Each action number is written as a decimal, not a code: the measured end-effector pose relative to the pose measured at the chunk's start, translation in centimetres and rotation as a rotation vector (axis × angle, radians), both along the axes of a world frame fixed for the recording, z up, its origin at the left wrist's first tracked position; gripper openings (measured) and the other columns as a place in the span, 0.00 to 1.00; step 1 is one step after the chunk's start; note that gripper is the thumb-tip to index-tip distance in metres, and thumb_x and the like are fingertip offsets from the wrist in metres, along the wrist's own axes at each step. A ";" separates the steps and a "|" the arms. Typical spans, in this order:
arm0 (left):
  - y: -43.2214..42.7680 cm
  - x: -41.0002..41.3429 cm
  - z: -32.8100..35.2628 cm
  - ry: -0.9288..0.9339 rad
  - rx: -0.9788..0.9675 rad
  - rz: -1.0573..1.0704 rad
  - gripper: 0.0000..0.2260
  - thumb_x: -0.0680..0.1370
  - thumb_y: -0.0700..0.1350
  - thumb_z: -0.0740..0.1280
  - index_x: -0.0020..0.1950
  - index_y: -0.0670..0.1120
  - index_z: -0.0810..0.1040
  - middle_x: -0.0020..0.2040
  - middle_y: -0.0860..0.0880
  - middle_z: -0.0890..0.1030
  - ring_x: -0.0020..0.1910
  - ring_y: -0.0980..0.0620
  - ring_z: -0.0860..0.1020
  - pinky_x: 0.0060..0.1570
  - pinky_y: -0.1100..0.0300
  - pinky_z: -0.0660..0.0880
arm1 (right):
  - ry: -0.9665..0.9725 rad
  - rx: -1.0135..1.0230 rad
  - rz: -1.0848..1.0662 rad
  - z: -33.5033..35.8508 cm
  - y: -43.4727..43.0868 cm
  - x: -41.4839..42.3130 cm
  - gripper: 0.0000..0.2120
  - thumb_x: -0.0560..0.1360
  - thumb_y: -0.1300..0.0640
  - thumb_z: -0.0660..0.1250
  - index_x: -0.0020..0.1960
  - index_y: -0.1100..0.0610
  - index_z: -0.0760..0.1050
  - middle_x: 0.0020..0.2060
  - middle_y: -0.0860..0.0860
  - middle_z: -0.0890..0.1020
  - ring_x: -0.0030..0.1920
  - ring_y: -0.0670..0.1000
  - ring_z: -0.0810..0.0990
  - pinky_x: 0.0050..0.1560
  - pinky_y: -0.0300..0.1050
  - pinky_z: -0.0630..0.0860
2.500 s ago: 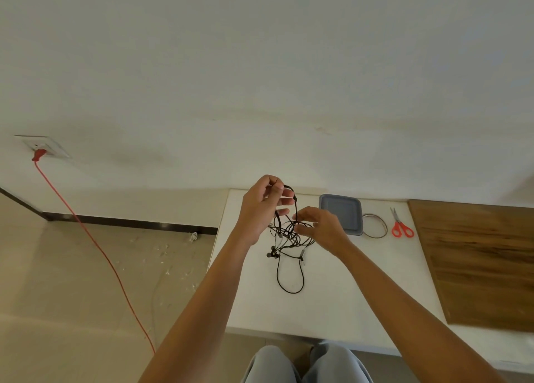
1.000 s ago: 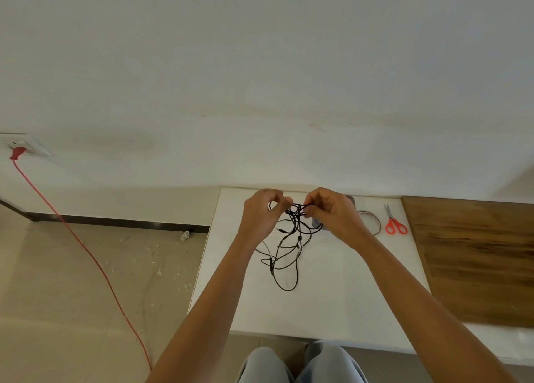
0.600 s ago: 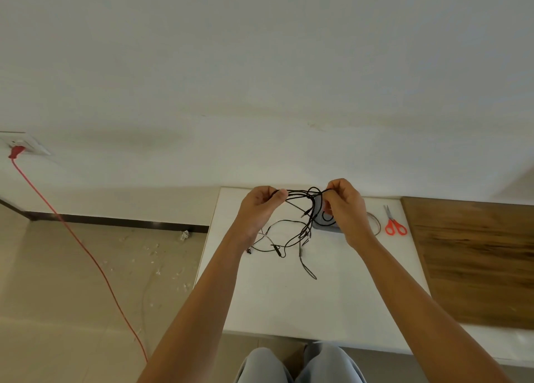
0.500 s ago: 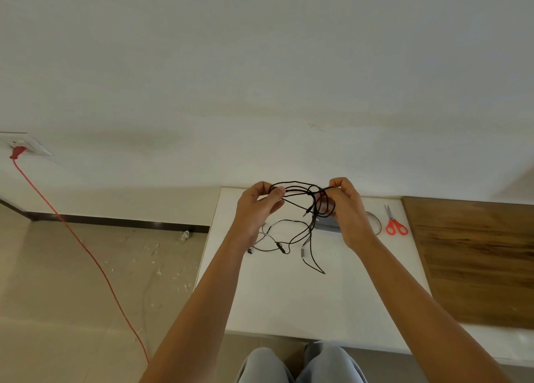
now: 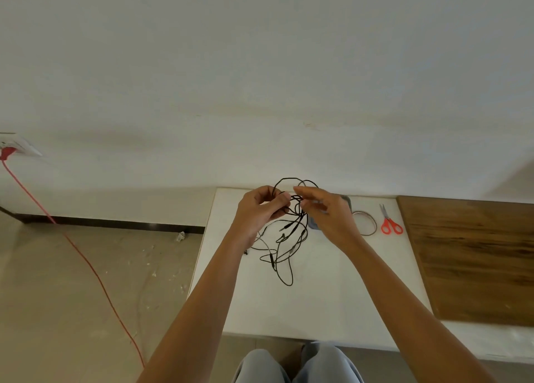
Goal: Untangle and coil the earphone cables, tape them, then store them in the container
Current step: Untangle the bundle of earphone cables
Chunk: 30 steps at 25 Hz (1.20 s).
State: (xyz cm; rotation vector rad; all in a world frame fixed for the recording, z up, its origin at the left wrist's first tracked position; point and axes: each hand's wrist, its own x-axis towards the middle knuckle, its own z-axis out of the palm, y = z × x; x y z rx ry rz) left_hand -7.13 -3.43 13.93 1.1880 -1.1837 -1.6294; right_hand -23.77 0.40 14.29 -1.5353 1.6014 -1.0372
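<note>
A tangle of black earphone cables (image 5: 284,239) hangs from both hands over the white table (image 5: 318,296). My left hand (image 5: 258,213) grips strands at the top of the tangle. My right hand (image 5: 326,213) pinches strands right beside it, fingertips almost touching the left hand. Loops rise above the hands and the lower loops trail onto the table. A grey container (image 5: 346,202) lies behind my right hand, mostly hidden. The tape roll (image 5: 366,223) lies to its right.
Red-handled scissors (image 5: 390,223) lie right of the tape. A brown wooden surface (image 5: 474,255) adjoins the table on the right. A red cord (image 5: 72,244) runs from a wall socket (image 5: 17,147) across the floor at left. My knees show below the table's front edge.
My hands, spread apart with the cables stretched between them half a second ago, have come together again. The tangle hangs lower, with its bottom loop back on the table.
</note>
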 end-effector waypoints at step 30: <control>-2.9 6.8 -5.1 -0.744 -0.252 0.366 0.10 0.79 0.34 0.57 0.47 0.37 0.78 0.41 0.46 0.81 0.35 0.58 0.76 0.31 0.72 0.68 | -1.125 -0.009 -0.968 0.3 -0.3 -13.4 0.14 0.76 0.68 0.50 0.40 0.55 0.70 0.33 0.55 0.75 0.23 0.47 0.64 0.23 0.37 0.60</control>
